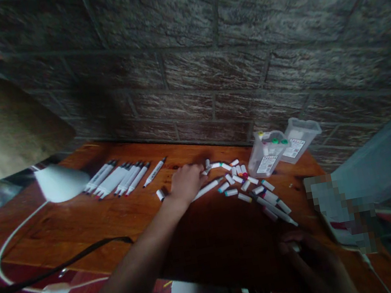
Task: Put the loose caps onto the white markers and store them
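My left hand [187,183] reaches across to the pile of loose marker caps. Its fingers are bent together at a white marker cap [208,164] on the pile's left edge; the grip is partly hidden. Just below that hand lies a white marker [206,189], and a lone cap [160,195] is left of the wrist. In shadow near the front edge, my right hand [314,259] is closed around a small white piece [295,247], perhaps a cap or marker end. Above it, another white marker [277,210] lies among the caps with coloured ends [242,184].
A row of white markers [121,179] lies at the left beside a white lamp base [60,183] with its cord. Two clear plastic containers [269,156] stand at the back right, one with several caps inside. A brick wall [198,75] borders the wooden table [82,232].
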Motion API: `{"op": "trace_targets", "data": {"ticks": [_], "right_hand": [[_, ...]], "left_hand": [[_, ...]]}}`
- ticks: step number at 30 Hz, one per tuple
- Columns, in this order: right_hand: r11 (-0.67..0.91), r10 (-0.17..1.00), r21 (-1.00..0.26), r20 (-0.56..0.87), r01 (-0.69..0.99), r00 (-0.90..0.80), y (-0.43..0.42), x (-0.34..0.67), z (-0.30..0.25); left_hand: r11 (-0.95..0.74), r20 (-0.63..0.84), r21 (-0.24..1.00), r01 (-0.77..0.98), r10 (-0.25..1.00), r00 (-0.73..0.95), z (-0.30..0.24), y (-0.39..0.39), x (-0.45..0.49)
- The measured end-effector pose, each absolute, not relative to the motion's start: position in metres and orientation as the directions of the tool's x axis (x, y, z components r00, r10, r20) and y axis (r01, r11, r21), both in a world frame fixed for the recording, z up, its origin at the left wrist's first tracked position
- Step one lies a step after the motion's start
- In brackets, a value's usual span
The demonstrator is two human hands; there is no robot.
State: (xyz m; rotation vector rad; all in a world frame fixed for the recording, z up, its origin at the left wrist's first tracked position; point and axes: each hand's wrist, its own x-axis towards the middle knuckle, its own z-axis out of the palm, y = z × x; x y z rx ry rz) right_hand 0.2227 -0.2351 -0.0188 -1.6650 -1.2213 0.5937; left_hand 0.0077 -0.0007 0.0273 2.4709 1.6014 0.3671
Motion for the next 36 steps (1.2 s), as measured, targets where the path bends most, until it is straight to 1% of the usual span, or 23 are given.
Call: {"op": "trace_targets", "data": {"ticks": [3,6,9,11,13,15,18,21,24,29,32,36], "right_hand": [[-0.047,0.914,-0.893,0.142,0.447,0.379,-0.238,0.222,-0.019],[-0.037,0.919,-0.885,0.152,0.464,0.364,-0.239,0.223,-0.019],[-0.014,0.932,-0.875,0.164,0.484,0.323,-0.237,0.226,-0.019],[0.003,0.929,-0.877,0.181,0.48,0.324,-0.233,0.227,-0.018],[-0.005,0.921,-0.886,0.177,0.464,0.346,-0.227,0.226,-0.014],[-0.026,0.92,-0.899,0.149,0.438,0.361,-0.22,0.224,-0.007],[-0.012,0.915,-0.915,0.153,0.404,0.372,-0.207,0.219,0.01],[0.029,0.927,-0.911,0.179,0.411,0.331,-0.193,0.213,0.029],[0.071,0.953,-0.887,0.196,0.456,0.232,-0.183,0.209,0.043],[0.113,0.975,-0.825,0.199,0.554,0.097,-0.174,0.21,0.047],[0.14,0.985,-0.791,0.174,0.596,0.0,-0.173,0.213,0.046],[0.169,0.986,-0.787,0.128,0.594,-0.11,-0.174,0.218,0.049]], "left_hand": [[-0.426,0.117,0.261,0.866,0.905,0.41,0.022,-0.013,0.012],[-0.504,0.155,0.197,0.841,0.863,0.481,0.02,-0.031,0.011],[-0.519,0.09,0.12,0.847,0.855,0.511,0.017,-0.043,0.007],[-0.514,0.052,0.1,0.852,0.858,0.512,0.014,-0.048,0.003],[-0.549,0.078,0.147,0.823,0.836,0.544,0.013,-0.055,-0.002],[-0.588,0.148,0.259,0.766,0.808,0.57,0.013,-0.066,-0.009],[-0.6,0.25,0.434,0.672,0.797,0.55,0.013,-0.089,-0.018],[-0.612,0.283,0.537,0.581,0.779,0.559,0.009,-0.107,-0.022],[-0.611,0.271,0.579,0.54,0.769,0.578,0.001,-0.115,-0.024],[-0.634,0.28,0.576,0.516,0.746,0.604,-0.01,-0.115,-0.027],[-0.651,0.296,0.577,0.493,0.73,0.616,-0.012,-0.115,-0.027],[-0.657,0.327,0.608,0.445,0.718,0.614,-0.01,-0.119,-0.025]]}}
